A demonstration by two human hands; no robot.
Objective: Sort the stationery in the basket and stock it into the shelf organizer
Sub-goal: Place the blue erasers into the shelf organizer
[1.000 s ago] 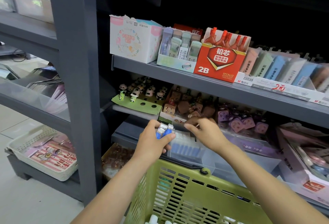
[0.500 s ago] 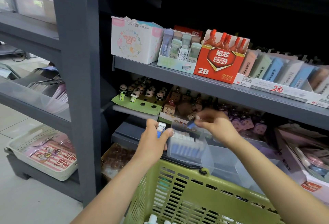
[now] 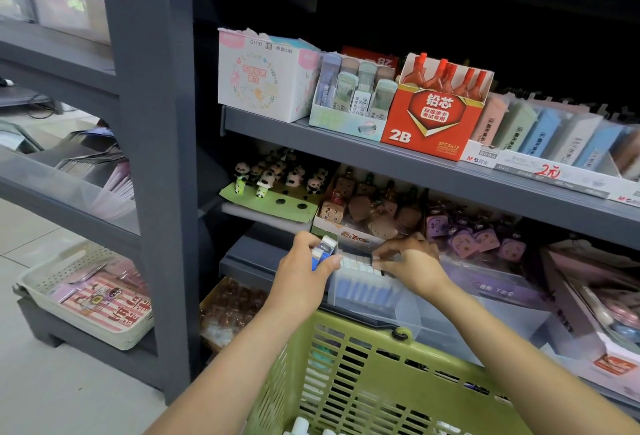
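My left hand [image 3: 304, 272] grips a small stack of blue-and-white erasers [image 3: 323, 251] just left of a clear plastic organizer bin [image 3: 408, 310] on the lower shelf. A row of the same blue-and-white erasers [image 3: 360, 287] stands inside the bin. My right hand [image 3: 408, 263] reaches over that row, its fingertips pressing an eraser down at the row's right end. The green plastic basket [image 3: 363, 375] sits below my arms, with a few white items showing at its bottom.
Panda-topped items [image 3: 277, 178], brown figure boxes [image 3: 367, 213] and purple ones [image 3: 478, 237] fill the middle shelf. Above stand a white carton [image 3: 259, 78], pastel cases [image 3: 353, 95] and a red 2B lead box [image 3: 436, 112]. A white tray [image 3: 86, 296] lies low left beside the grey upright [image 3: 152, 157].
My right hand, which held an eraser raised above the bin, has come down and left onto the row. My left hand has stayed put with its stack.
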